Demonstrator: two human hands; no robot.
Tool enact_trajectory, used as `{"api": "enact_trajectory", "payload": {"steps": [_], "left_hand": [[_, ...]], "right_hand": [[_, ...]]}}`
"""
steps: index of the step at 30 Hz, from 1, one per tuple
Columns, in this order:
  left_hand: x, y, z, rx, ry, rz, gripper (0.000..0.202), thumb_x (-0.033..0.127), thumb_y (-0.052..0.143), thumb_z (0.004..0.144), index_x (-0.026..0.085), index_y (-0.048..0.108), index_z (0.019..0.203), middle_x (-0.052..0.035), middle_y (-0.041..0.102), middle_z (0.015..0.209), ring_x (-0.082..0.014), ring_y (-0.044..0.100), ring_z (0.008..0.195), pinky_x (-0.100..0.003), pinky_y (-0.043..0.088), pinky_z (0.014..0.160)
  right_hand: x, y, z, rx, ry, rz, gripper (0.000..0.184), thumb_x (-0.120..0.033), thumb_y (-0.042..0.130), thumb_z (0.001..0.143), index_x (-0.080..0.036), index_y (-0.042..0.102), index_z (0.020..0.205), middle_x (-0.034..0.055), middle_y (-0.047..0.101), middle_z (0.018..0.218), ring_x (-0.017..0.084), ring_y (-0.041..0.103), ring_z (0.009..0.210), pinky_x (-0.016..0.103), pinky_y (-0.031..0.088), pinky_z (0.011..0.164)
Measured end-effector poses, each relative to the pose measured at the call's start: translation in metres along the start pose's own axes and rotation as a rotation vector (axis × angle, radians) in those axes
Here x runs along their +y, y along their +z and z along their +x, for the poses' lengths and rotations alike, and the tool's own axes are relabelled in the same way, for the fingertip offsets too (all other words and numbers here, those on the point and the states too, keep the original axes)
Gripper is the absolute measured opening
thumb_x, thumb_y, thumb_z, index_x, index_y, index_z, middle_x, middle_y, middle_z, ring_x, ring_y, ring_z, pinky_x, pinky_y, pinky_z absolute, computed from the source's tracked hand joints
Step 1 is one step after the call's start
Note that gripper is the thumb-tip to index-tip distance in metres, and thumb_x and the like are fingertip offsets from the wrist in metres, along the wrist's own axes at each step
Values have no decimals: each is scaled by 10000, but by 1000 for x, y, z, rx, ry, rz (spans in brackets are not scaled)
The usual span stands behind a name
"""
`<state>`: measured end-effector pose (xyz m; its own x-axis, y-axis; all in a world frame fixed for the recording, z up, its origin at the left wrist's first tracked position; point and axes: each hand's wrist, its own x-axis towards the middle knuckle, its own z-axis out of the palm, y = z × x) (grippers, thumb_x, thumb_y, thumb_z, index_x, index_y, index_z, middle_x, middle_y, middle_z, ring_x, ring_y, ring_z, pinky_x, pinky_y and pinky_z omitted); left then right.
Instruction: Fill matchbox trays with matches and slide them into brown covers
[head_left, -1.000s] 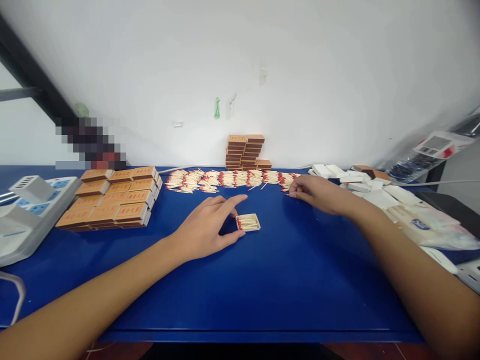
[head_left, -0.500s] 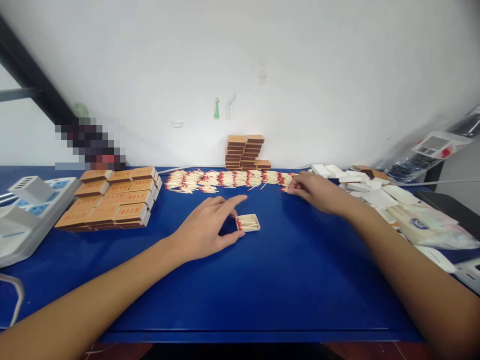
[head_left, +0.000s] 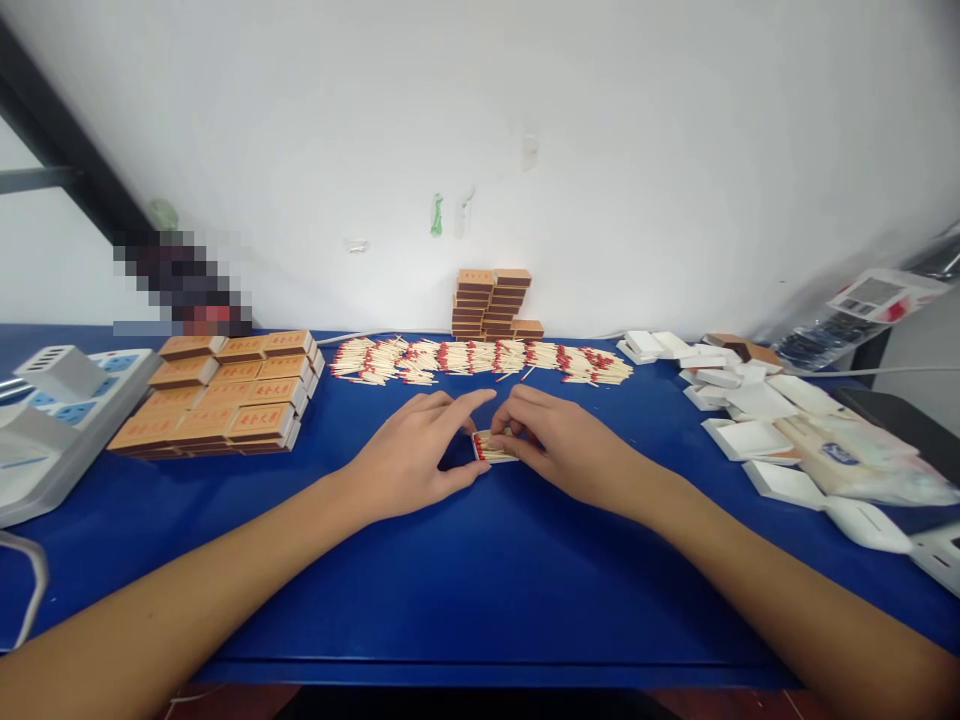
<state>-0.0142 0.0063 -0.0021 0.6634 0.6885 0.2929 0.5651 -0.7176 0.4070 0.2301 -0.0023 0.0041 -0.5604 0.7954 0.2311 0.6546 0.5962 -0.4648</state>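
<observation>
A small white matchbox tray with red-tipped matches in it lies on the blue table, its right part covered by fingers. My left hand grips the tray's left end between thumb and a bent finger, the index finger stretched out above. My right hand is closed in a pinch over the tray, its fingertips down at the matches; how many it holds is hidden. Behind both hands runs a long row of loose matches with red heads.
Orange matchboxes are stacked at the left beside a white power strip. More matchboxes stand against the wall. White trays lie piled at the right, near a tissue pack.
My right hand has come from the right end of the match row, leftward and nearer, to the tray. My left hand has stayed at the tray.
</observation>
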Motion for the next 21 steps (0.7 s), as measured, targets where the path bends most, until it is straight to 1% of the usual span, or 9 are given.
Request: {"api": "enact_trajectory", "payload": {"steps": [2,5,8,10,11,13,15,18,21], "left_hand": [[0,0,0,1,12,3,721,338,773,959,282,413,1582,-36,760,1180,-287,645,1189,-483,518,1077],[0,0,0,-2,27,11,728,333,771,968,271,394,1588,-24,761,1173,-277,645,1165,-478,508,1091],[1,0,0,-13,11,10,731,331,766,973,282,388,1596,-25,761,1178,-281,644,1177,-477,512,1085],[1,0,0,-24,-14,9,731,348,766,972,297,394,1598,-30,759,1189,-292,642,1200,-485,517,1076],[1,0,0,-27,-25,7,731,356,766,971,303,397,1599,-32,759,1194,-296,641,1210,-492,517,1077],[1,0,-1,-28,-36,4,730,368,761,973,308,398,1604,-34,760,1197,-300,640,1229,-503,513,1087],[1,0,-1,-30,-40,2,730,376,754,976,307,395,1608,-36,761,1202,-302,637,1247,-511,508,1099],[1,1,0,-40,-45,-1,727,381,748,981,304,392,1610,-35,761,1213,-306,629,1266,-521,494,1121],[1,1,1,-46,-43,0,727,381,750,982,302,391,1609,-31,758,1216,-304,625,1262,-532,476,1142]], "right_hand": [[5,-3,0,22,-3,-15,103,-262,579,1061,-236,655,995,45,646,977,192,621,812,325,467,718],[26,-12,2,107,10,-81,107,-270,575,1058,-232,661,1009,51,642,936,212,616,818,344,477,747],[57,-18,4,173,47,-207,185,-263,528,1062,-216,672,1169,96,653,1018,255,631,891,399,503,813],[76,-18,6,178,82,-277,284,-264,503,1060,-213,657,1293,124,640,1087,279,639,930,436,519,847],[83,-17,7,174,98,-299,309,-270,497,1059,-217,656,1318,129,633,1100,285,641,940,449,525,860],[93,-15,9,170,119,-312,295,-280,499,1056,-227,674,1287,127,628,1096,288,643,947,459,531,878],[94,-14,12,179,121,-294,226,-274,511,1049,-230,694,1175,117,630,1065,284,641,945,449,527,880],[87,-11,18,185,86,-245,144,-250,535,1038,-224,674,1009,104,627,1002,275,624,933,417,509,852],[77,-6,24,165,41,-204,149,-216,514,1043,-218,649,979,104,631,1010,267,611,953,395,494,850]]}}
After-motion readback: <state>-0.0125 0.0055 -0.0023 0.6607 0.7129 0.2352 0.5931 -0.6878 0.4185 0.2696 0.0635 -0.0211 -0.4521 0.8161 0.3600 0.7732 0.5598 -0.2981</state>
